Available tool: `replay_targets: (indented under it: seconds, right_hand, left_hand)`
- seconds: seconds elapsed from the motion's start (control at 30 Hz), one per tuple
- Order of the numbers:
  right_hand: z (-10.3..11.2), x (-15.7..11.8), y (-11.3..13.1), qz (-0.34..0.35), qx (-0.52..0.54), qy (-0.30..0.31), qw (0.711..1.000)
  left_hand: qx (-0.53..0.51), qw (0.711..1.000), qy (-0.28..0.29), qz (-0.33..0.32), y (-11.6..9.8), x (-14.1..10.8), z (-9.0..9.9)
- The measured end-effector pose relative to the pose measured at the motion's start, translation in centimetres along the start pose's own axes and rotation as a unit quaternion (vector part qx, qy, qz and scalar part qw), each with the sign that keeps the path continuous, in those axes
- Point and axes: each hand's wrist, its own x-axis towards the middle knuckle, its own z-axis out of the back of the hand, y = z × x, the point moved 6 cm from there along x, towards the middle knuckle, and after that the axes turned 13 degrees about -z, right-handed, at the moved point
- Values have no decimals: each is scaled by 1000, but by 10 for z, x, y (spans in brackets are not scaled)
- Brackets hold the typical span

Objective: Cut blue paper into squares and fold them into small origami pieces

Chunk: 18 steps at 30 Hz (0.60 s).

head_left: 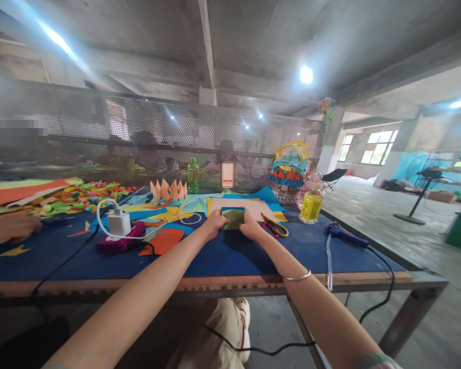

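Note:
Between my two hands, just above the blue table (215, 259), a small green sheet of paper (235, 219) with a blue edge along its top is stretched. My left hand (216, 222) pinches its left side, and my right hand (250, 224) grips the right side. Beyond it lies a stack of coloured sheets (249, 206), a pale pink one on top. Yellow-handled scissors (276, 228) rest close to my right hand. Orange paper (165, 241) lies left of my left hand.
A white charger (119, 224) is plugged into a purple power strip (113, 243), with cables across the table. A glue gun (348, 237) and yellow-labelled bottle (311, 204) stand or lie right. Paper crowns (290, 166) are stacked behind. Another person's hand (11, 229) is at left.

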Motion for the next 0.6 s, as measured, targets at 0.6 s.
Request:
replay_targets:
  seconds: [0.6]
  right_hand:
    - [-1,-2,-1,9,-82,10,997]
  left_hand:
    - [74,997,-29,10,7,4,8]
